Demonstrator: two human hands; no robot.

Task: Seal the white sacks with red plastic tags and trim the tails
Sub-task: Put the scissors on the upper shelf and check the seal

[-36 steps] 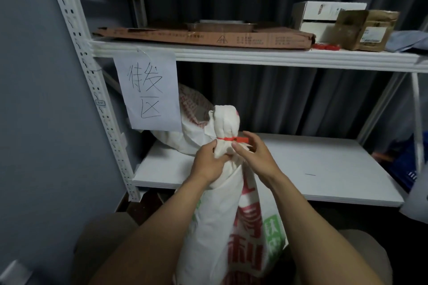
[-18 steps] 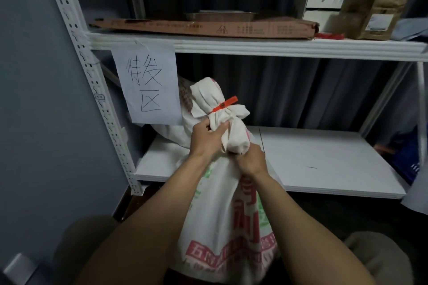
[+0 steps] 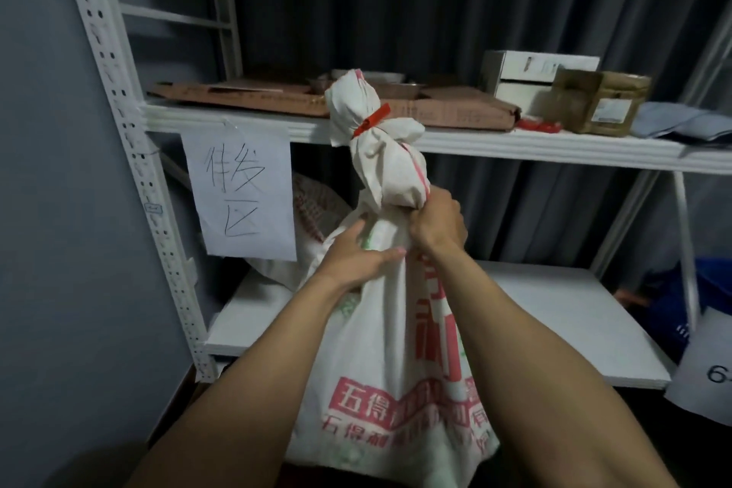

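Our right hand [image 3: 435, 226] has its grip fisted round the gathered neck of the white sack [image 3: 396, 368], below the red tag [image 3: 370, 122] cinching the top, while our left hand [image 3: 356, 256] spreads a wide, flat grip against the sack's shoulder, holding nothing. The sack is held upright before the lower shelf [image 3: 534, 309], so we judge this a lift onto it: we bear the weight in the fist, never on the tag, steady with the palm, and aim for bare board beside the other sack [image 3: 313, 210].

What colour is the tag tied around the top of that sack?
Red. The tag cinches the white sack's neck, clearest in the head view.
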